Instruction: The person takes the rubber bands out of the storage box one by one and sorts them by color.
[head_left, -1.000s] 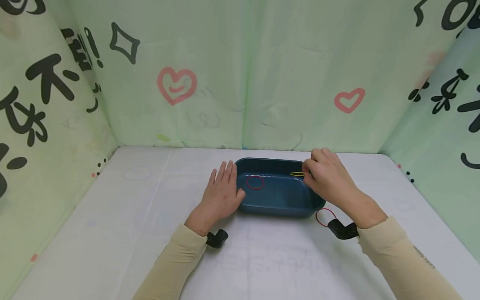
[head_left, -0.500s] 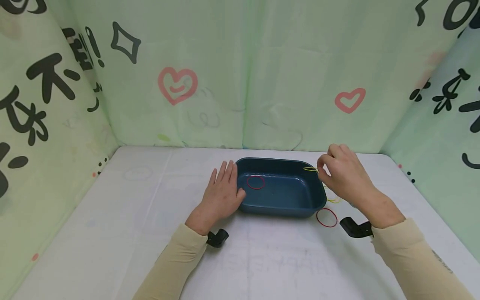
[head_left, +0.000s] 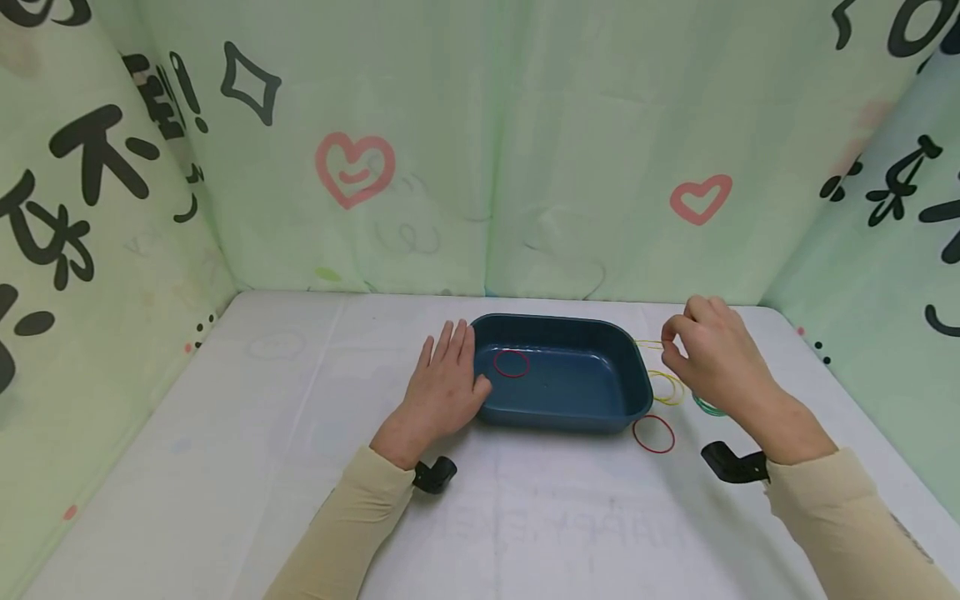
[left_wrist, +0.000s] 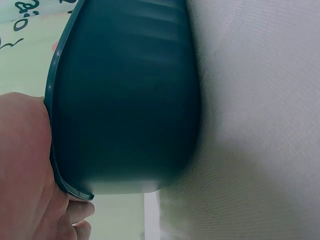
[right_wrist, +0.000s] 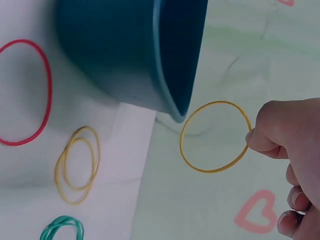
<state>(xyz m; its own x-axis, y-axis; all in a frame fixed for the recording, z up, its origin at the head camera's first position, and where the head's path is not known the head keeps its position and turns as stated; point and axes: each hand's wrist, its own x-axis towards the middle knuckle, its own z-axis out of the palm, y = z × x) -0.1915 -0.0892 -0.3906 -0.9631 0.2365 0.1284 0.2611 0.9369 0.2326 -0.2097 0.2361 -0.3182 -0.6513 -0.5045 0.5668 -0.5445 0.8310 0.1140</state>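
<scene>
A dark blue oblong basin (head_left: pixel 562 417) stands on the white table, a red rubber band (head_left: pixel 512 363) lying inside it. My left hand (head_left: pixel 442 392) rests with straight fingers on the basin's left rim. Beyond the right rim, my right hand (head_left: pixel 716 358) pinches a yellow rubber band (right_wrist: pixel 181 140) between thumb and forefinger; in the right wrist view the band hangs as an open loop beside the basin's corner. Under that hand on the table lie yellow rubber bands (head_left: pixel 667 388) and green rubber bands (head_left: pixel 707 406), the green ones partly hidden by it in the head view.
Another red rubber band (head_left: pixel 653 434) lies at the basin's front right corner. Pale green printed curtains (head_left: pixel 585 167) enclose the table (head_left: pixel 525 517) at the back and both sides. A black wrist camera (head_left: pixel 733 462) sits on the right wrist, and one on the left.
My right hand has moved right with the yellow rubber band, from over the basin to outside its right rim. More bands on the table have come into view. The left hand stays put.
</scene>
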